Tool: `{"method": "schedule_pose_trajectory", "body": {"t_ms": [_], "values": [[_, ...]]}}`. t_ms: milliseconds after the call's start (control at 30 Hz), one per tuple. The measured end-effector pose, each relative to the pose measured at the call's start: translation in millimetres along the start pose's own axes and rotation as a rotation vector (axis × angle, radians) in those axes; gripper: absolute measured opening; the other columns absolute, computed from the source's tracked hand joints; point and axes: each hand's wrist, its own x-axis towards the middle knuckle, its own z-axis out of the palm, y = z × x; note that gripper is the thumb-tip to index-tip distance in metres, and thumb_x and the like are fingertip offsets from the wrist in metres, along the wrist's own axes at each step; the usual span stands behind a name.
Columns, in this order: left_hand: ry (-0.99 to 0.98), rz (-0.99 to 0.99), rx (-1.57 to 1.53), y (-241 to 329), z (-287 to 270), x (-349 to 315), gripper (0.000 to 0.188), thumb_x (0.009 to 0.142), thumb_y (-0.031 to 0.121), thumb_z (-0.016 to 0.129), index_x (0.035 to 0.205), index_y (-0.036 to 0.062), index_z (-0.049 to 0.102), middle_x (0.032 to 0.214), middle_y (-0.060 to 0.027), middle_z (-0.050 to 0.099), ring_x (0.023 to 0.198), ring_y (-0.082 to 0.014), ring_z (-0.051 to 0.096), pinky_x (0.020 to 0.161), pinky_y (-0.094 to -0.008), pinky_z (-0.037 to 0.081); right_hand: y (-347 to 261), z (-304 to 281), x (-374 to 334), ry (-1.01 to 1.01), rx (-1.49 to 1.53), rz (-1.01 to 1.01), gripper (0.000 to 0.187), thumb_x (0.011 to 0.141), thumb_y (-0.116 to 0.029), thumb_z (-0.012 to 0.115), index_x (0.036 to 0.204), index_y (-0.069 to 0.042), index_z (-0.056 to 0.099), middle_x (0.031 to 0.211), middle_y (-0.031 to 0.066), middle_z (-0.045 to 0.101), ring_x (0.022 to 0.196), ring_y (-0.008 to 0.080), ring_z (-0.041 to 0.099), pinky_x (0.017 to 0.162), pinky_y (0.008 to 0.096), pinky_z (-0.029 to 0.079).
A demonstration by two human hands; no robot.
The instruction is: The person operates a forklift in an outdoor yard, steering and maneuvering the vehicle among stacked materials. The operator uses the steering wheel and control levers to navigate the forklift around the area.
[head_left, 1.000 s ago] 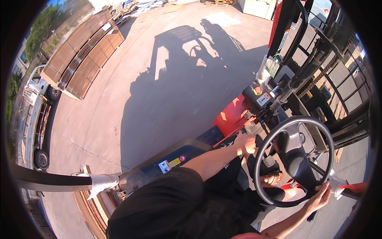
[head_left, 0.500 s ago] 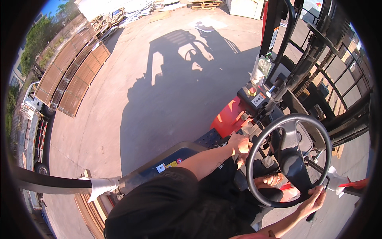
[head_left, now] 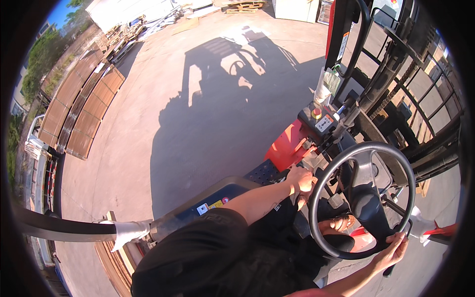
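I sit at the controls of a forklift. My right hand (head_left: 392, 250) is closed on the lower rim of the black steering wheel (head_left: 365, 198), and a dark lever (head_left: 389, 270) sticks out beneath it. My left forearm lies along my dark-clothed thigh. The left hand (head_left: 300, 179) is bent down at the knee, its fingers mostly turned from view, so I cannot tell whether they hold anything. Below the wheel, my foot in a brown sandal (head_left: 341, 222) is near a pedal (head_left: 335, 200).
The mast (head_left: 376, 84) rises on the right, beside a dark console (head_left: 319, 119) with a red-and-yellow button. Strapped brown stacks (head_left: 84, 109) and a truck (head_left: 37, 183) stand left. A white wall (head_left: 133, 12) and pallets (head_left: 245, 6) are at the far side. The forklift's shadow covers the pavement.
The stacks, pallets and wall have slipped to the left in view, while the forklift's shadow keeps nearly its place. Both hands stay where they were.
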Motion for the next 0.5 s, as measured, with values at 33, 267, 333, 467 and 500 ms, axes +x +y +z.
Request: {"method": "schedule_pose_trajectory", "body": {"t_ms": [33,267,333,467,500], "values": [[0.004,-0.005,-0.019,25.1,2.9,16.0,0.053,0.086,0.029,0.076,0.130,0.0000,0.068,0.106,-0.0167,0.085,0.103,-0.0399,0.082,0.101,-0.0619,0.049,17.6,-11.2,24.0,0.003,-0.004,-0.003,0.035,0.119,-0.029,0.065,0.095,-0.005,0.069,0.073,-0.0018,0.053,0.071,0.0079,0.048,0.072,0.0274,0.040],[0.005,0.011,-0.072,299.0,76.5,143.1,0.058,0.087,0.045,0.080,0.123,0.0005,0.071,0.104,-0.0151,0.084,0.097,-0.0396,0.079,0.098,-0.0620,0.047,201.3,-165.0,248.1,0.057,-0.005,0.003,0.036,0.119,-0.030,0.065,0.093,-0.005,0.069,0.074,-0.0028,0.051,0.073,0.0085,0.047,0.073,0.0277,0.040],[-0.003,-0.010,-0.080,369.6,104.2,194.8,0.062,0.088,0.049,0.080,0.126,0.0015,0.071,0.105,-0.0160,0.084,0.100,-0.0399,0.080,0.100,-0.0623,0.047,262.2,-197.7,319.8,0.069,0.000,-0.005,0.037,0.120,-0.030,0.064,0.092,-0.006,0.069,0.074,-0.0030,0.051,0.073,0.0082,0.047,0.074,0.0269,0.039],[0.004,-0.045,-0.014,441.4,144.8,329.6,0.071,0.087,0.055,0.079,0.133,0.0030,0.070,0.107,-0.0176,0.084,0.106,-0.0397,0.081,0.105,-0.0618,0.047,373.5,-184.0,455.6,0.032,-0.003,-0.059,0.039,0.120,-0.032,0.064,0.092,-0.005,0.068,0.075,-0.0038,0.051,0.074,0.0075,0.047,0.074,0.0264,0.038],[0.024,-0.029,-0.012,441.9,148.8,368.5,0.072,0.087,0.056,0.079,0.134,0.0028,0.069,0.107,-0.0179,0.084,0.107,-0.0397,0.081,0.106,-0.0624,0.047,397.1,-160.5,486.0,0.013,0.002,-0.047,0.039,0.120,-0.033,0.064,0.092,-0.005,0.069,0.075,-0.0038,0.051,0.074,0.0074,0.047,0.073,0.0263,0.038]]}}
